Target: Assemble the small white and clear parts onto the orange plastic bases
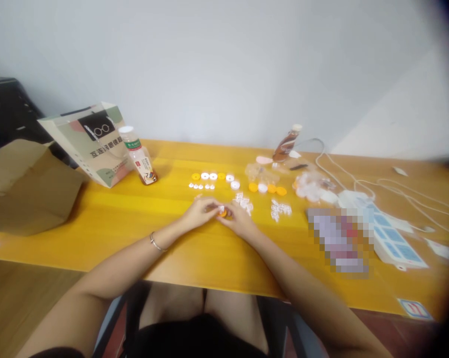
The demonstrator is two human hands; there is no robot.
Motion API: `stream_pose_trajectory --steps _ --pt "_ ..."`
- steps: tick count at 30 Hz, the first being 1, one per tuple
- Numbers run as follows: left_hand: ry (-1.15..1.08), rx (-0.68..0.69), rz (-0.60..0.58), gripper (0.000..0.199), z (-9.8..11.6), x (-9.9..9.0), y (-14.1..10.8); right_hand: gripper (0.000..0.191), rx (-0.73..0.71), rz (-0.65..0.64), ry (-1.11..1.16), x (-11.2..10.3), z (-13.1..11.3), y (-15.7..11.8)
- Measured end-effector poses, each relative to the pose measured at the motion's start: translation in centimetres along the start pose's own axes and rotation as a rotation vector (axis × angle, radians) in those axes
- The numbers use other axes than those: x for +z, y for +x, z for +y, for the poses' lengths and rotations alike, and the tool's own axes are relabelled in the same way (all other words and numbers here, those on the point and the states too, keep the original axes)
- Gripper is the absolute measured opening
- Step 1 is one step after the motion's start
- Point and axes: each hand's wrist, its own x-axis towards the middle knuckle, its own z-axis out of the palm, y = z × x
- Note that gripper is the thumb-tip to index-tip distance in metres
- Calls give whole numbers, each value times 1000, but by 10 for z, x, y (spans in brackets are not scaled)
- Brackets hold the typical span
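Near the middle of the table, my left hand (pixel 204 212) and my right hand (pixel 241 219) meet at the fingertips. Both are closed on a small orange disc (pixel 222 214) with a white piece at its top; the fingers cover much of it. Beyond my hands lies a row of round discs, among them a yellow disc (pixel 195 176) and a white disc (pixel 235 185). Several small white knob-like pieces (pixel 195 186) line up below that row. Just past my right hand is a pile of small white parts (pixel 244 201), with another white pile (pixel 280 209) farther right.
On the left stand a paper gift bag (pixel 94 149), a brown paper bag (pixel 31 184) and a labelled bottle (pixel 138 156). A cola bottle (pixel 287 144), clear plastic bags (pixel 310 187), white cables (pixel 343 171) and a power strip (pixel 388 231) occupy the right, beside a blurred-out object (pixel 336 238).
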Motion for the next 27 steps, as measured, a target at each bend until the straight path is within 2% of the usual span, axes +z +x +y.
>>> stream_pose_trajectory --steps 4,11,18,23,27 --pt "72 69 -26 20 5 -1 1 20 3 -1 13 0 0 0" --pt "92 114 -45 19 5 0 0 18 -1 2 37 0 1 -1" --pt "71 56 -55 19 4 -1 1 20 -2 18 87 2 7 -1" --pt "19 66 -66 21 4 0 -1 18 1 5 88 0 6 -1" --pt "35 46 4 25 7 -3 10 22 8 8 91 0 5 -2"
